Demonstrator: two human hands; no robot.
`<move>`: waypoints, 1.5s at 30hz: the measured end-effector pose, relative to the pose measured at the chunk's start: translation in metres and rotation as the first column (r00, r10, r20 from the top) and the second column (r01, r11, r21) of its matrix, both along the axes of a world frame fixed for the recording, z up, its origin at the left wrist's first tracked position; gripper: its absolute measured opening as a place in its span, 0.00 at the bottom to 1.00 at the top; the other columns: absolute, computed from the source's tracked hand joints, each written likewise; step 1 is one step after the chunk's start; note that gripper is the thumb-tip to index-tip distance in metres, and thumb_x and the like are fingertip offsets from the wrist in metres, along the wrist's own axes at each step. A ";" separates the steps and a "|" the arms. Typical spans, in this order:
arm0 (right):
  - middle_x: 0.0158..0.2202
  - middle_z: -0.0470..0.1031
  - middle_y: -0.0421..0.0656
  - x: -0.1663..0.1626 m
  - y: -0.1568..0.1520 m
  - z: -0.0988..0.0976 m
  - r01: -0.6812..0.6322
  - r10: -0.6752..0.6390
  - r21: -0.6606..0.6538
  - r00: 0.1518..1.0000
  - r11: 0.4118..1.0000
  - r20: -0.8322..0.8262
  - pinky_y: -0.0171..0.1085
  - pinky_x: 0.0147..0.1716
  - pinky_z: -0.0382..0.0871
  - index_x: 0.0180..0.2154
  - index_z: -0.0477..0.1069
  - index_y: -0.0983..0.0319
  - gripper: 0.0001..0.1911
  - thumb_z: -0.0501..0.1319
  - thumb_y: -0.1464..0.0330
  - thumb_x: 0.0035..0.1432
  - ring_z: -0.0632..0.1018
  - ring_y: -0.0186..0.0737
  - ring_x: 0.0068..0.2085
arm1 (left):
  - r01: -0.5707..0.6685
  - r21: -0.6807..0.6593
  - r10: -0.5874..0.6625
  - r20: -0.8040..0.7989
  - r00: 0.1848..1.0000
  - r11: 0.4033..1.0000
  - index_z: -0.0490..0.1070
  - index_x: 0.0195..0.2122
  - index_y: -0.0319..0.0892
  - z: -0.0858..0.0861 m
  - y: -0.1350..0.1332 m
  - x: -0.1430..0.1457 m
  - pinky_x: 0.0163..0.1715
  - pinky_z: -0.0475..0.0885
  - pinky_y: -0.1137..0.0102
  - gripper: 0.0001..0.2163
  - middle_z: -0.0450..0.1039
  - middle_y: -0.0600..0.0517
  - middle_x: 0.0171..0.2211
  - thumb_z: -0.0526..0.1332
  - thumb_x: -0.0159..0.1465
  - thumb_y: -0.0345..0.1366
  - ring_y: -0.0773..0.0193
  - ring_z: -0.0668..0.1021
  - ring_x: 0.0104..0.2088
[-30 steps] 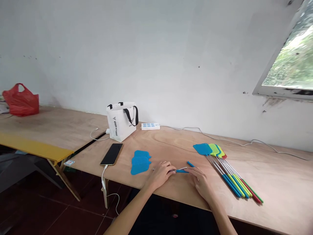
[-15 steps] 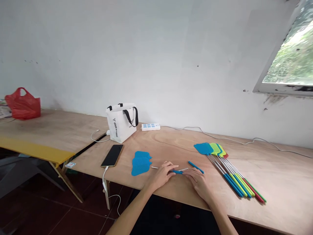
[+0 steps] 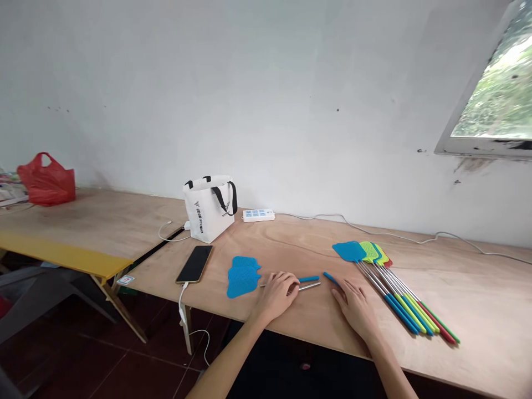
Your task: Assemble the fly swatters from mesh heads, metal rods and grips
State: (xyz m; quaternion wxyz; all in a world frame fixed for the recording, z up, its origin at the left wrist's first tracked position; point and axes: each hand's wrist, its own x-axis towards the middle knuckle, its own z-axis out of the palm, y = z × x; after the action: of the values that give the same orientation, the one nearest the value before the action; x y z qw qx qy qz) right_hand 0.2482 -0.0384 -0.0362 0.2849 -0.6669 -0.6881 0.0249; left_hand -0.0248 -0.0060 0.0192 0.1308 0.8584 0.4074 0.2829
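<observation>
My left hand (image 3: pixel 279 293) rests on the table with curled fingers over a thin metal rod that has a blue handle (image 3: pixel 308 279) on its right end. Beside that handle, a bare metal rod (image 3: pixel 310 286) also sticks out from under the same hand. To the right, my right hand (image 3: pixel 354 305) lies low with its thumb apart, its fingers over the lower end of a loose blue handle (image 3: pixel 330 277). Two or more blue fly swatter heads (image 3: pixel 243 281) lie overlapped left of my left hand. The fingertips of both hands are partly hidden.
Assembled fly swatters (image 3: pixel 399 296) in blue, yellow-green and red lie in a row at the right. A phone (image 3: pixel 194 264) on a cable, a white tote bag (image 3: pixel 210 213) and a power strip (image 3: pixel 258 215) stand leftward and behind. A red bag (image 3: pixel 46 180) sits on the far-left table.
My right hand has moved right, off the blue-handled rod and onto the loose blue handle. The blue-handled rod now lies behind the bare rod instead of crossing it. The view shifted slightly.
</observation>
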 end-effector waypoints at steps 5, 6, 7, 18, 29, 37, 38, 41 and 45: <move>0.55 0.76 0.45 0.002 -0.001 0.007 0.005 0.001 0.088 0.997 0.996 -0.072 0.49 0.59 0.65 0.55 0.73 0.56 0.21 0.49 0.61 0.67 0.74 0.49 0.57 | -0.043 -0.026 0.043 -0.001 0.999 0.999 0.77 0.42 0.49 -0.003 0.003 0.001 0.53 0.65 0.61 0.05 0.76 0.54 0.49 0.63 0.69 0.40 0.56 0.75 0.51; 0.53 0.77 0.46 0.002 -0.001 0.006 0.026 -0.019 0.112 0.997 0.993 -0.071 0.50 0.57 0.67 0.53 0.74 0.56 0.20 0.50 0.60 0.67 0.75 0.50 0.56 | -0.048 -0.030 0.049 0.008 0.999 0.998 0.77 0.41 0.48 -0.004 0.004 0.001 0.52 0.65 0.60 0.05 0.77 0.53 0.48 0.62 0.70 0.39 0.57 0.75 0.51; 0.51 0.78 0.47 0.003 -0.001 0.006 0.042 -0.034 0.133 0.997 0.990 -0.067 0.51 0.55 0.68 0.50 0.75 0.56 0.19 0.51 0.59 0.66 0.76 0.52 0.54 | -0.054 -0.030 0.054 0.017 0.998 0.998 0.77 0.40 0.48 -0.006 0.006 0.001 0.52 0.64 0.60 0.05 0.77 0.53 0.48 0.61 0.71 0.37 0.57 0.75 0.51; 0.45 0.78 0.45 -0.004 -0.004 0.012 -0.115 0.123 0.124 0.991 0.986 -0.058 0.47 0.50 0.70 0.43 0.75 0.55 0.14 0.51 0.63 0.66 0.77 0.49 0.49 | -0.042 -0.032 0.044 0.073 0.996 0.999 0.73 0.41 0.45 -0.019 0.013 0.000 0.51 0.65 0.63 0.04 0.76 0.53 0.45 0.59 0.71 0.31 0.59 0.75 0.49; 0.44 0.80 0.44 -0.016 -0.009 0.028 -0.235 0.244 0.083 0.961 0.968 -0.128 0.48 0.50 0.70 0.41 0.76 0.55 0.14 0.53 0.61 0.67 0.78 0.49 0.47 | 0.000 -0.061 0.008 0.137 0.991 0.998 0.73 0.39 0.43 -0.023 0.017 0.001 0.51 0.67 0.64 0.05 0.75 0.51 0.43 0.58 0.72 0.32 0.60 0.74 0.47; 0.42 0.81 0.45 -0.025 -0.010 0.024 -0.253 0.270 0.099 0.933 0.962 -0.237 0.48 0.49 0.73 0.39 0.77 0.56 0.12 0.56 0.61 0.64 0.80 0.49 0.46 | 0.146 -0.053 -0.138 0.130 0.982 0.988 0.76 0.38 0.47 -0.011 0.008 -0.001 0.54 0.67 0.65 0.04 0.75 0.53 0.47 0.61 0.71 0.35 0.60 0.74 0.51; 0.42 0.81 0.45 -0.026 -0.011 0.023 -0.256 0.272 0.099 0.932 0.962 -0.238 0.48 0.48 0.73 0.39 0.77 0.56 0.11 0.57 0.61 0.64 0.80 0.49 0.45 | 0.152 -0.057 -0.143 0.127 0.982 0.987 0.76 0.38 0.47 -0.011 0.008 -0.001 0.54 0.67 0.65 0.05 0.75 0.54 0.47 0.61 0.71 0.35 0.61 0.75 0.51; 0.39 0.81 0.44 -0.030 -0.012 0.026 -0.297 0.307 0.077 0.923 0.952 -0.232 0.46 0.46 0.73 0.36 0.77 0.56 0.11 0.57 0.61 0.64 0.80 0.47 0.43 | 0.167 -0.067 -0.160 0.098 0.982 0.984 0.76 0.39 0.47 -0.009 0.006 -0.001 0.54 0.67 0.64 0.06 0.74 0.53 0.49 0.60 0.72 0.38 0.60 0.75 0.50; 0.36 0.79 0.42 -0.043 -0.016 0.035 -0.347 0.347 0.039 0.916 0.937 -0.199 0.43 0.43 0.72 0.34 0.76 0.55 0.13 0.56 0.60 0.66 0.79 0.46 0.40 | 0.200 -0.054 -0.199 0.029 0.980 0.978 0.76 0.39 0.48 -0.005 0.002 -0.001 0.55 0.66 0.62 0.07 0.74 0.54 0.51 0.60 0.71 0.40 0.58 0.76 0.50</move>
State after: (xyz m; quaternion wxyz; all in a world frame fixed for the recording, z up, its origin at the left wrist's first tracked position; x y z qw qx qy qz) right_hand 0.2055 -0.0547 -0.0010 0.3458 -0.5278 -0.7627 0.1420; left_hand -0.0255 -0.0039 0.0140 0.1874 0.8876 0.3254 0.2665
